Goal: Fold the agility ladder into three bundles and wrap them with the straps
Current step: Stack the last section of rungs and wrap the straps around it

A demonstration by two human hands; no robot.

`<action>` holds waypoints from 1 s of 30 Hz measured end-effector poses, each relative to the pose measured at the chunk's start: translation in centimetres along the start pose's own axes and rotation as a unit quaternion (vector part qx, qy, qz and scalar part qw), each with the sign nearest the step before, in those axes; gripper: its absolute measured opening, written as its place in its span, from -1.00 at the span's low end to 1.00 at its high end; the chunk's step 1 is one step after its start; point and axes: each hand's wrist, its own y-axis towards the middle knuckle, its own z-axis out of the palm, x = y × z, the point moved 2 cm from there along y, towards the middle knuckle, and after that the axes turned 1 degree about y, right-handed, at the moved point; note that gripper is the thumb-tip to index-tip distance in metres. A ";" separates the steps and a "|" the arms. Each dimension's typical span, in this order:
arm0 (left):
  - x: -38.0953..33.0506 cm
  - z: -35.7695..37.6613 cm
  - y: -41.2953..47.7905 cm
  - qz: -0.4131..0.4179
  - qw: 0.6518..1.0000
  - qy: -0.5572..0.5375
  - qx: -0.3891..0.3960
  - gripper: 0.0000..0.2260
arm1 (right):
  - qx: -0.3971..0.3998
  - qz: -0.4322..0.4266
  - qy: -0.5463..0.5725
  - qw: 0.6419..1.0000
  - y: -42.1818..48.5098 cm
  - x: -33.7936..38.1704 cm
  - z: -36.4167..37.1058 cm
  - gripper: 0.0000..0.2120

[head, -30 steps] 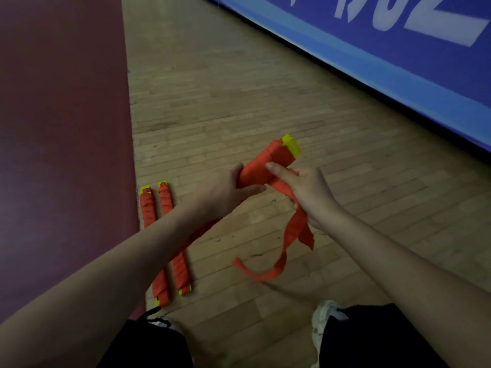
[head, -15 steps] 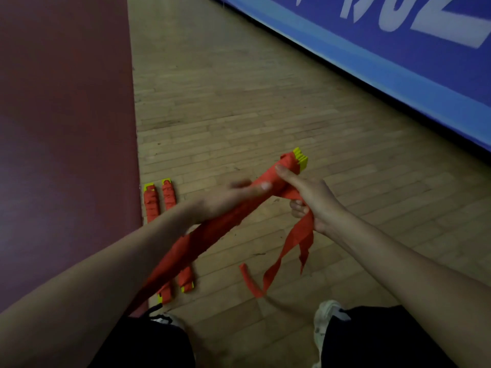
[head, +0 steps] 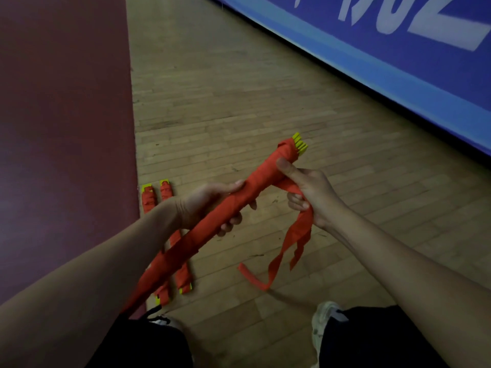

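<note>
1. The left grip [head: 204, 205] is clenched round the middle of the bundle [head: 268, 173], thumb on top and fingers curled underneath.
2. The bundle is a long red roll held in the air above the floor [head: 239, 102]. It slants up from the person's left hip toward the far right, and yellow rung ends [head: 300, 143] poke out of its far tip.
3. The right grip [head: 313, 192] is just under the bundle's far end. It is grasping the strap [head: 297, 235], with the thumb pressed flat against the bundle's side.
4. The strap leaves the bundle by that thumb, runs through the right grip and hangs loose below the bundle. I cannot tell whether its curled end touches the floor.
5. A pair [head: 185, 277] of wrapped red rolls with yellow ends lies side by side on the floor beneath the bundle, partly hidden by it and by the left forearm.
6. A dark red surface [head: 66, 128] lies left of the bundle, and a blue banner [head: 398, 62] with white lettering runs beyond it on the right.
7. A pale shoe [head: 322, 314] shows below the bundle, close to the person.
</note>
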 end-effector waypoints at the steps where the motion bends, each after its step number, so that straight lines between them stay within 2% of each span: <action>1: -0.2 0.2 0.1 0.013 1.000 0.010 -0.016 -0.34 | 0.005 -0.005 -0.011 1.000 0.0 0.2 -0.1 -0.61; 4: -0.8 0.2 0.2 0.034 0.997 0.020 -0.060 -0.31 | 0.050 -0.027 -0.065 0.996 0.6 0.5 -0.8 -0.69; 7: -1.5 -0.5 -0.2 0.041 0.993 -0.005 -0.107 -0.49 | 0.082 -0.037 -0.173 0.981 0.9 -0.5 -1.3 -0.76; 9: -1.8 -0.6 -0.5 0.041 0.991 -0.011 -0.125 -0.60 | 0.053 -0.053 -0.225 0.971 0.9 -1.2 -1.5 -0.90; 11: -2.1 -0.4 -0.6 0.034 0.990 0.005 -0.136 -0.64 | 0.023 -0.077 -0.261 0.962 1.0 -1.5 -1.5 -0.93; 15: -2.7 -0.2 -0.7 0.024 0.984 0.037 -0.170 -0.57 | -0.001 -0.110 -0.277 0.955 0.3 -1.4 -0.6 -0.89; 19: -3.0 0.4 -0.6 0.038 0.972 0.063 -0.225 -0.73 | -0.067 -0.129 -0.287 0.947 -0.3 -0.9 0.1 -0.75; 24: -3.2 1.1 0.5 0.050 0.936 0.148 -0.316 -0.66 | -0.098 -0.148 -0.230 0.957 -1.0 -0.4 0.7 -0.67; 27: -3.2 1.1 1.0 0.066 0.905 0.209 -0.365 -0.45 | -0.129 -0.142 -0.220 0.956 -1.4 -0.5 1.1 -0.61; 28: -3.2 1.3 1.2 0.064 0.889 0.249 -0.379 -0.38 | -0.141 -0.136 -0.228 0.954 -1.4 -0.6 1.2 -0.58; 30: -3.3 1.9 1.3 0.069 0.835 0.352 -0.416 -0.44 | -0.162 -0.118 -0.241 0.950 -1.2 -0.7 1.2 -0.51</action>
